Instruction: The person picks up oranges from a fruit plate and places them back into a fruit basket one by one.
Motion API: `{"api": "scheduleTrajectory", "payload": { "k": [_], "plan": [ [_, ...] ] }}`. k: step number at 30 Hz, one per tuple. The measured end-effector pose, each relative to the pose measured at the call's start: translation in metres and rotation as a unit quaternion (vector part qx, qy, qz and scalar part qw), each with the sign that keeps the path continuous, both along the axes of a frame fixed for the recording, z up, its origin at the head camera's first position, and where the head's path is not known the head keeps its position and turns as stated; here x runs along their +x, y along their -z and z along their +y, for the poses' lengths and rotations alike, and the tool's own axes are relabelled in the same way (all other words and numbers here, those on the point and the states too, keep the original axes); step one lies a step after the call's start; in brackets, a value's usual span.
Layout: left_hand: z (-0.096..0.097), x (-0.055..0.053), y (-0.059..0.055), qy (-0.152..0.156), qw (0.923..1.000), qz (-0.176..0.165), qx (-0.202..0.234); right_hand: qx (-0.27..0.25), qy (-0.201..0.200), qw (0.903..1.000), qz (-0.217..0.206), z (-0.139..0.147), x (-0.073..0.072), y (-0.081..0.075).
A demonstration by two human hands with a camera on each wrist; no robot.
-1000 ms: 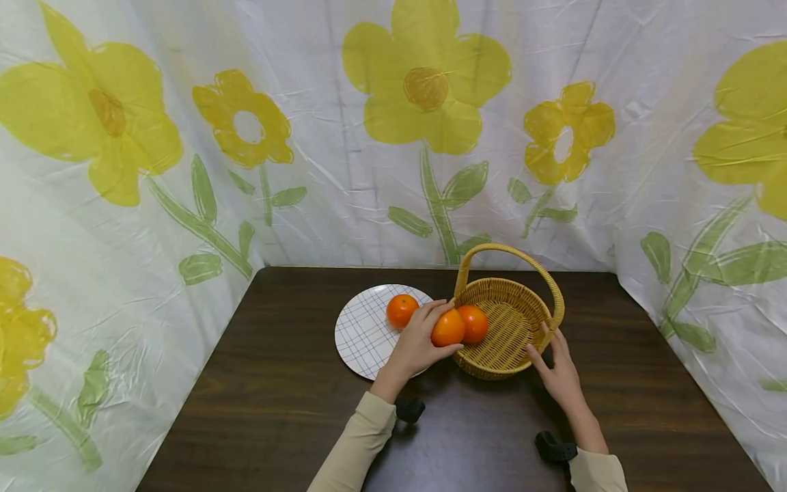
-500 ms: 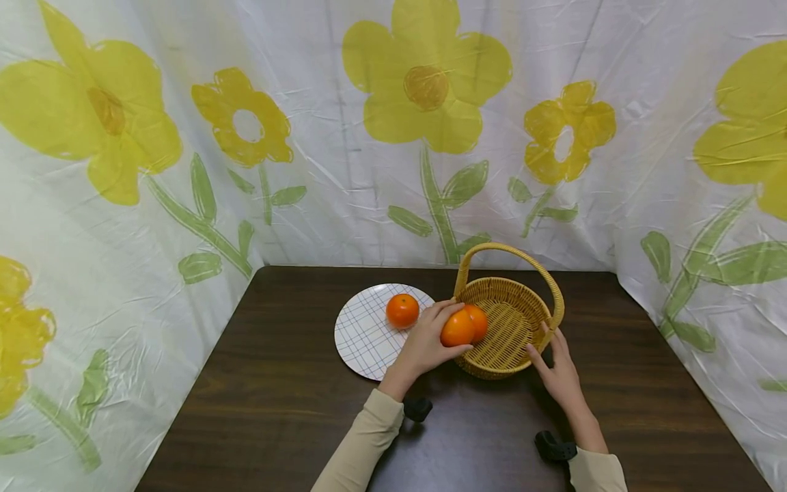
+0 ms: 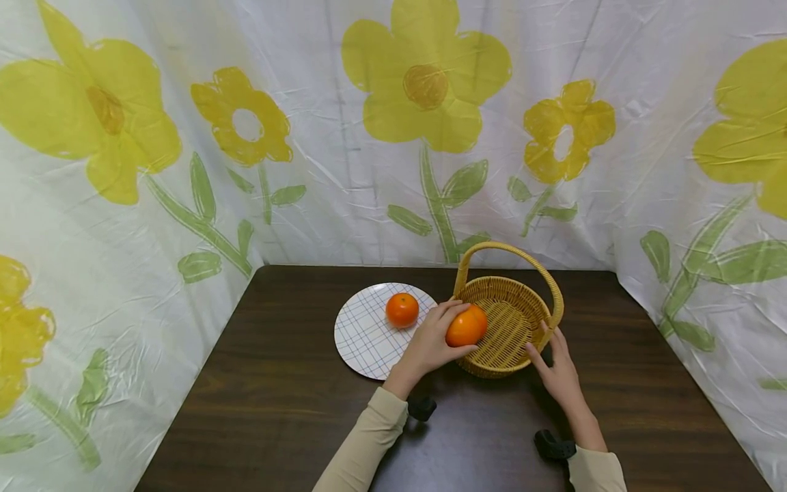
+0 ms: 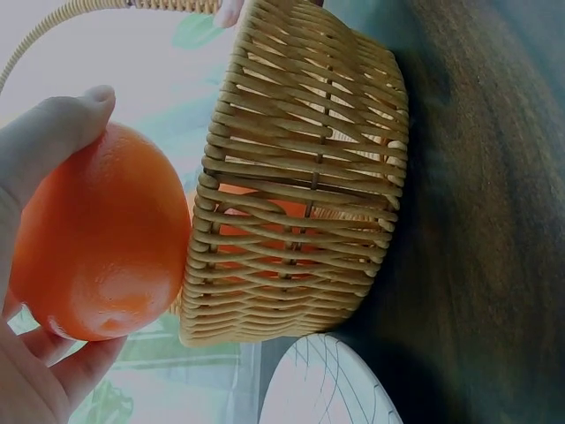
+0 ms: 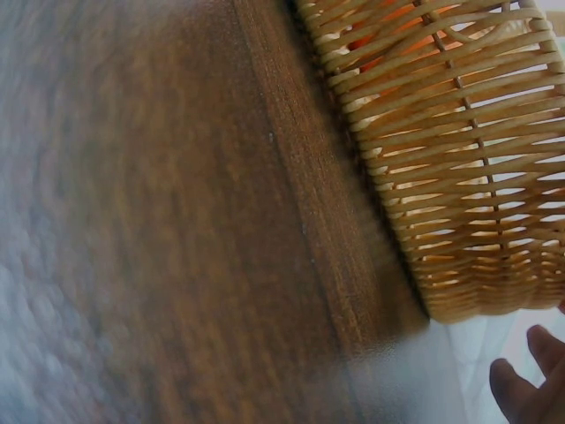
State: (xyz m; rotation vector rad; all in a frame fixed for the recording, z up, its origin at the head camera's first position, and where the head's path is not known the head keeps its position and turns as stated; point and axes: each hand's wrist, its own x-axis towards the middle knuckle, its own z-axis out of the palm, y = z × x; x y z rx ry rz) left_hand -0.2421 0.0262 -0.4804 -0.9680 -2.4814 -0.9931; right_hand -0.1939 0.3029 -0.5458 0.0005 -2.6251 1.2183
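Note:
My left hand [image 3: 430, 345] grips a shiny round orange fruit [image 3: 465, 326] over the left rim of a wicker basket [image 3: 510, 335]. In the left wrist view the thumb lies on one side of that fruit [image 4: 101, 238] and fingertips show on the other. Through the weave a second orange fruit [image 4: 287, 208] is visible inside the basket; the held one mostly hides it in the head view. My right hand [image 3: 561, 376] holds the basket's right rim near the handle's base, thumb and fingers apart. Some of its fingers [image 5: 530, 375] show beside the basket.
A white plate [image 3: 363, 342] with blue grid lines lies left of the basket, bearing one orange fruit [image 3: 402, 310]. The basket's tall arched handle [image 3: 522, 254] rises above it. A flowered curtain [image 3: 344, 205] hangs behind the dark wooden table [image 3: 277, 383].
My left hand has moved right with its fruit, from beside the basket's left rim to over it, increasingly covering the fruit inside. The right hand and basket have stayed put.

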Motion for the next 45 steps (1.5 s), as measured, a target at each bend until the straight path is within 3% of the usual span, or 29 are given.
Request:
{"api": "scheduleTrajectory", "payload": {
  "k": [20, 45],
  "plan": [
    [0.012, -0.004, 0.002, 0.007, 0.9998, -0.015, -0.014, 0.002, -0.004, 0.9998, 0.017, 0.0, -0.001, 0.0],
    [0.02, -0.004, 0.007, 0.012, 0.9992, -0.027, -0.028, 0.004, 0.002, 1.0, 0.002, -0.001, 0.001, 0.0]
  ]
}}
